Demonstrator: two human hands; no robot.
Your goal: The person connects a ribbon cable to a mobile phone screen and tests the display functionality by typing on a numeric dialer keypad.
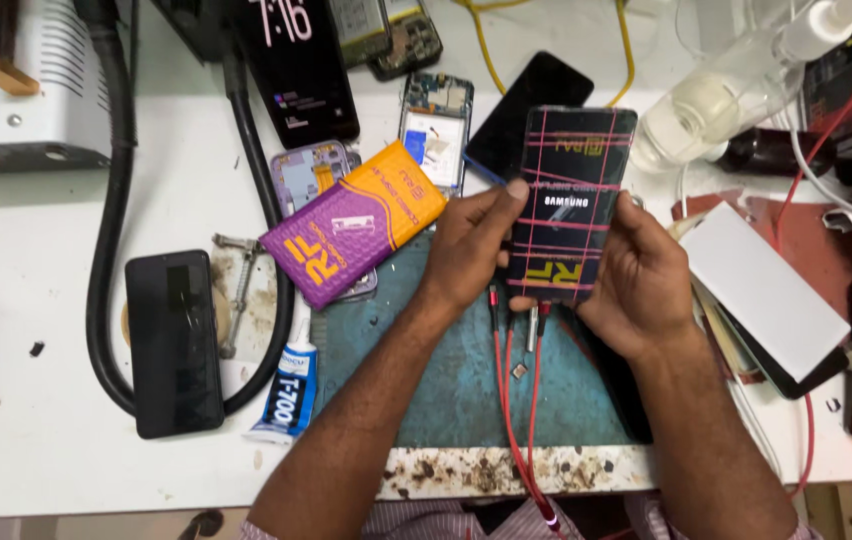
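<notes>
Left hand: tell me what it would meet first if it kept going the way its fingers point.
The left hand points up and to the right, its fingers already on the edge of the dark phone screen that both hands hold. So that screen comes first; beyond it probably lies the black phone flat on the table, though depth is unclear.

The right hand [636, 285] hides the phone screen's [571, 205] lower right edge; red cables [518, 420] leave the bottom edge.

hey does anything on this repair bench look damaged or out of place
Yes. The front edge of the white table, below the teal mat, is chipped and stained brown. An opened phone body lies with its insides exposed. The phone screen held in the left hand and right hand looks intact.
</notes>
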